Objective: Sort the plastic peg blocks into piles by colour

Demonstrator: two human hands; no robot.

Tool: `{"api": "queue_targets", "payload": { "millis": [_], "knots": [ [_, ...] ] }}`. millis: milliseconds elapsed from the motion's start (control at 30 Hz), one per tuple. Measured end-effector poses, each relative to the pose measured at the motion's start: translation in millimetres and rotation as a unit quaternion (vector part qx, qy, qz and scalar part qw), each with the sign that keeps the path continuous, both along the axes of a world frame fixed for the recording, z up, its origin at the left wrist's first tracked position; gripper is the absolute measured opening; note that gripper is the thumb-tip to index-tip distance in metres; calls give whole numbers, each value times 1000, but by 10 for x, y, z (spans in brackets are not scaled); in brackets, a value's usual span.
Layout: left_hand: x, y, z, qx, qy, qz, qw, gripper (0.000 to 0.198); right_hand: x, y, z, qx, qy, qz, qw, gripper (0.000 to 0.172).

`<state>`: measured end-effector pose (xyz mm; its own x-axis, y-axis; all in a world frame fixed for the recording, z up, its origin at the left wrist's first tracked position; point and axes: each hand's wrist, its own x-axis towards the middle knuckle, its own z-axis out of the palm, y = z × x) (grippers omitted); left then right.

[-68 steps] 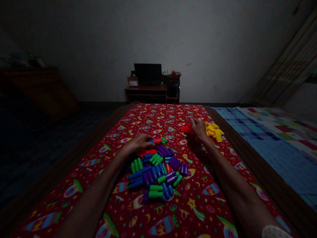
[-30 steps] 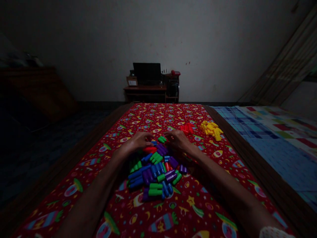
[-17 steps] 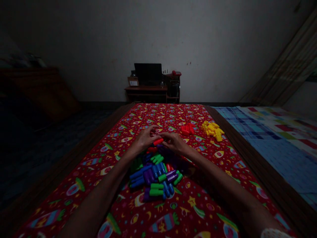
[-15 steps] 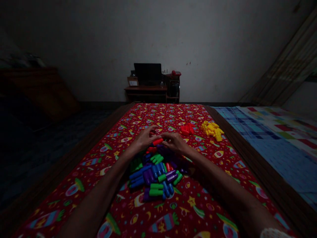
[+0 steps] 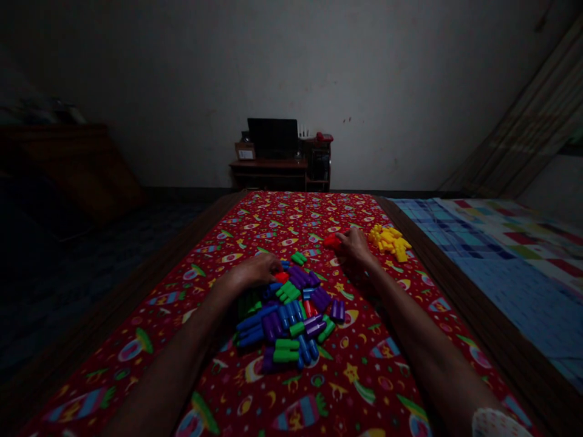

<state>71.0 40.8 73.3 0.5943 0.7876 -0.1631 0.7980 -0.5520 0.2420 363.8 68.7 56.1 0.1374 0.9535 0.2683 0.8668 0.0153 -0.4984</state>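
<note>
My left hand is closed, its fingertips on a red plastic toy block at the far left of a mixed pile. The pile holds several blue blocks, purple blocks and green blocks, all with rounded ends. Farther right, my right hand is closed in a pinch at the small group of red blocks. Its fingers touch a red block there and hide most of the group. Just right of that hand lies a heap of yellow blocks.
A red patterned cloth covers the table, whose brown edge shows on both sides. Beyond it a desk with a dark monitor stands by the wall. To the right is a bed with a checked cover.
My right hand has moved right and away from the pile to the red group. My left hand has come down and nearer, onto a red block. More purple and green blocks are uncovered.
</note>
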Motion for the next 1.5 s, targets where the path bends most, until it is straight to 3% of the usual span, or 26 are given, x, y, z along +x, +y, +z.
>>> {"api": "queue_targets", "payload": {
  "millis": [100,167,267,367,433,533,667,833,1000,1133,1200,1333,1400,1500],
  "knots": [
    [-44,34,-18,-9,-5,17,1000,14,-4,-25,41,38,-41,-14,998,36],
    [-70,63,-18,-25,-9,37,999,15,-94,-61,96,67,-28,14,997,34],
    [-59,90,18,-20,-74,98,992,21,-371,-166,158,60,46,144,987,34],
    [14,87,74,23,-186,163,969,30,-699,-318,158,25,105,303,947,24],
    [83,69,89,40,-246,173,953,35,-839,-397,143,28,109,326,938,30],
    [176,36,58,33,-297,150,943,38,-849,-406,130,34,117,282,952,28],
    [180,54,-32,43,-285,100,952,34,-597,-239,142,33,116,248,961,23],
    [-54,218,-133,127,-185,96,970,40,-138,-22,113,106,67,47,991,28],
    [-172,289,-209,53,-99,96,989,45,140,-21,34,73,-24,-18,997,29],
    [-179,265,-177,14,-123,83,989,46,65,-123,161,81,-59,-42,994,29],
    [-222,249,-119,21,-137,102,985,52,-48,-203,249,100,-43,4,994,28],
    [-427,160,-64,46,-153,140,977,67,-339,-411,229,72,8,191,979,33],
    [-553,60,-141,47,-160,146,975,72,-478,-510,97,50,17,272,961,37],
    [-647,-145,-377,38,-170,165,971,73,-674,-626,-138,15,9,340,940,45]
  ]
}}
